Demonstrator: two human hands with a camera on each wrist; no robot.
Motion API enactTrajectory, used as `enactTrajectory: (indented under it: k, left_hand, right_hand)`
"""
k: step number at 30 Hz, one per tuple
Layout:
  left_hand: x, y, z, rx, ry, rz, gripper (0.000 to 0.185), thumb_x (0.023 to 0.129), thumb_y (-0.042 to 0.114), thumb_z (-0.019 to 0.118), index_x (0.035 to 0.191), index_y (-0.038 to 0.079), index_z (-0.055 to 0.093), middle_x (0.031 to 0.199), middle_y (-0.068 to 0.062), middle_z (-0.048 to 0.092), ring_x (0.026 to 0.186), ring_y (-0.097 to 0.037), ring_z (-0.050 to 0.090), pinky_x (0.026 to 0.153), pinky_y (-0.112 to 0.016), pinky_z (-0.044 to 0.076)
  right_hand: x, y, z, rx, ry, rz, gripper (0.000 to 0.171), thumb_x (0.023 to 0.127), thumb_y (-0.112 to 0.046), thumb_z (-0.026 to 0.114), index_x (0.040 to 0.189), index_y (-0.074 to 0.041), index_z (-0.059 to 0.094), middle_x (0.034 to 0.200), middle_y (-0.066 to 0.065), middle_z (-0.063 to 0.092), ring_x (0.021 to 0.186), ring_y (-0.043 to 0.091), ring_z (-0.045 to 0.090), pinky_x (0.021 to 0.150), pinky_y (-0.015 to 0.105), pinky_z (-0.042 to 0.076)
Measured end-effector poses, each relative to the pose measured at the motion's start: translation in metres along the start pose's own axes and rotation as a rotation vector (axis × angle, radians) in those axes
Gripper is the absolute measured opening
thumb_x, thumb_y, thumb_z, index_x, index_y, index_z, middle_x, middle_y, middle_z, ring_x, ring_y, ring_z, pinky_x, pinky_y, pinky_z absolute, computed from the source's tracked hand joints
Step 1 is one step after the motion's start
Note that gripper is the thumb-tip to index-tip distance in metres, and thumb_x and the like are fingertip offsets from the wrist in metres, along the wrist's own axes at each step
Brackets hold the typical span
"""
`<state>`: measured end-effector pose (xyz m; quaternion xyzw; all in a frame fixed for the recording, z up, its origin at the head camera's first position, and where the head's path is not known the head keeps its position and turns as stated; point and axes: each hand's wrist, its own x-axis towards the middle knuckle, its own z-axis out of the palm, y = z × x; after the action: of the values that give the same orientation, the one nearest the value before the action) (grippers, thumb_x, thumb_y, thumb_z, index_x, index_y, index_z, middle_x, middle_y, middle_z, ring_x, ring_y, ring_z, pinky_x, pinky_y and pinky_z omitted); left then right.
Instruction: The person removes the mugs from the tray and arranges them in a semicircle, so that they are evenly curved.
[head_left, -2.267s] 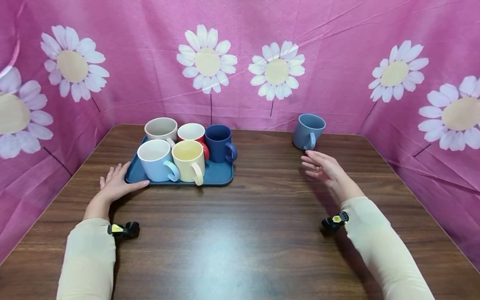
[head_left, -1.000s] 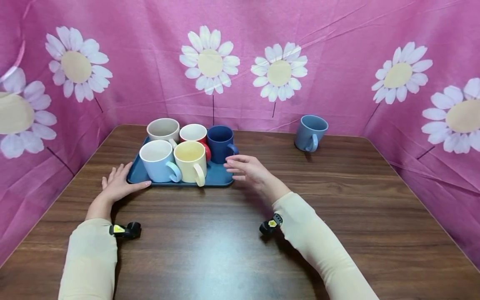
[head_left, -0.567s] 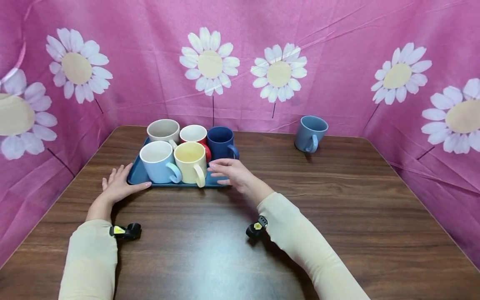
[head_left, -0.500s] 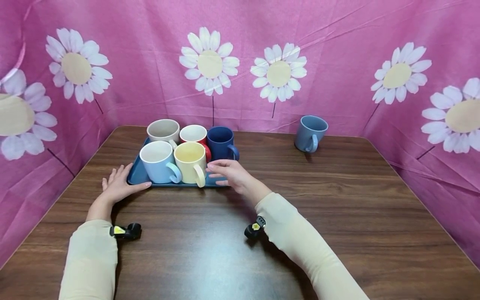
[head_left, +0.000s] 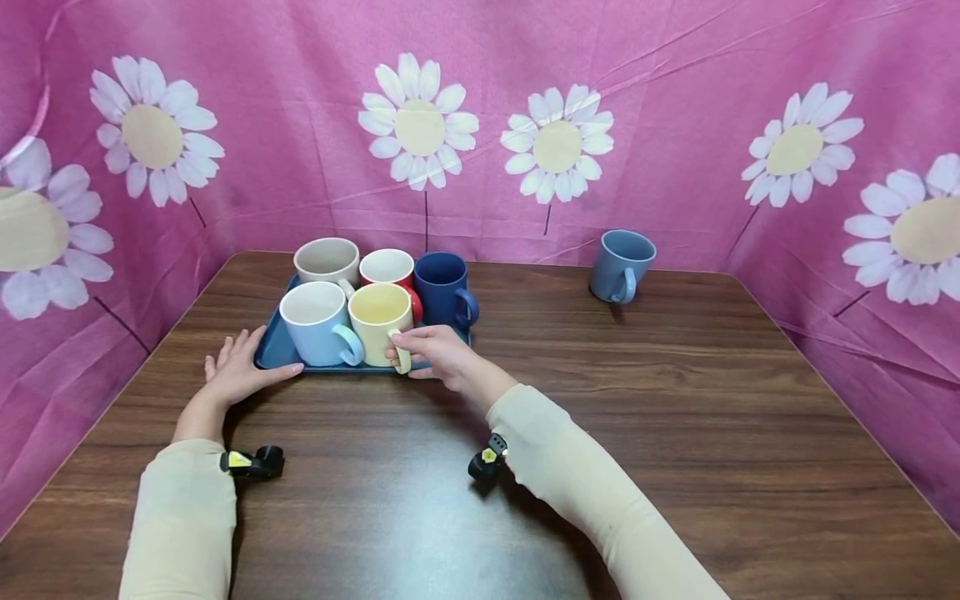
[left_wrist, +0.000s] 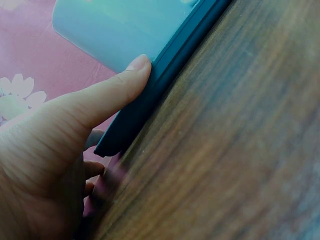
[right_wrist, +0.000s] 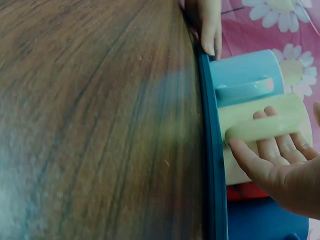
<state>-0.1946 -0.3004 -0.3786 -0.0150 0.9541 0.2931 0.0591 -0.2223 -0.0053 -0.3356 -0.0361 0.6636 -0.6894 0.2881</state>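
My right hand (head_left: 442, 354) is at the yellow mug (head_left: 372, 321), on the front right of a dark blue tray (head_left: 446, 365). In the right wrist view its fingers (right_wrist: 272, 150) pass through the mug's handle, their tips showing on the other side. My left hand (head_left: 236, 371) lies spread at the tray's front left corner. Its straight thumb (left_wrist: 117, 95) rests on the rim, the other fingers lying along the left side. Next to the yellow mug stands a light blue mug (head_left: 311, 329); behind are a grey-beige mug (head_left: 324, 271), a red mug (head_left: 386, 275) and a navy mug (head_left: 435, 292).
A grey-blue mug (head_left: 611, 271) stands alone at the back right of the brown wooden table (head_left: 675, 400), its handle facing forward. A pink cloth (head_left: 480, 200) with printed daisies hangs behind and at both sides. The light blue mug sits tight against the yellow one.
My right hand has moved left from beside the grey-blue mug, past the navy mug, and its fingers have entered the yellow mug's handle. My left hand has stayed at the tray corner.
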Motion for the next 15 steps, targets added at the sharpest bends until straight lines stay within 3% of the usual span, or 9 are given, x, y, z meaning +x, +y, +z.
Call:
enactTrajectory:
  k: [5,15]
  left_hand:
    - [0.000,-0.001,0.001,-0.005,-0.002,-0.001,0.102,0.072,0.057,0.057,0.137,0.000,0.002,0.134,-0.035,-0.003,0.119,-0.049,-0.011,0.086,-0.064,-0.011]
    - [0.001,-0.002,0.000,0.005,0.003,0.001,0.101,0.072,0.057,0.056,0.137,-0.001,0.003,0.134,-0.035,-0.001,0.119,-0.049,-0.010,0.085,-0.064,-0.010]
  right_hand:
    - [0.003,-0.001,0.005,-0.020,0.007,0.035,0.029,0.086,-0.021,0.054,0.099,0.004,0.062,0.081,0.009,0.064,0.074,0.016,0.059,0.078,0.044,0.043]
    - [0.006,-0.010,0.017,0.051,0.129,0.140,0.024,0.085,-0.018,0.055,0.090,0.004,0.064,0.068,0.007,0.062,0.062,0.015,0.059,0.077,0.045,0.042]
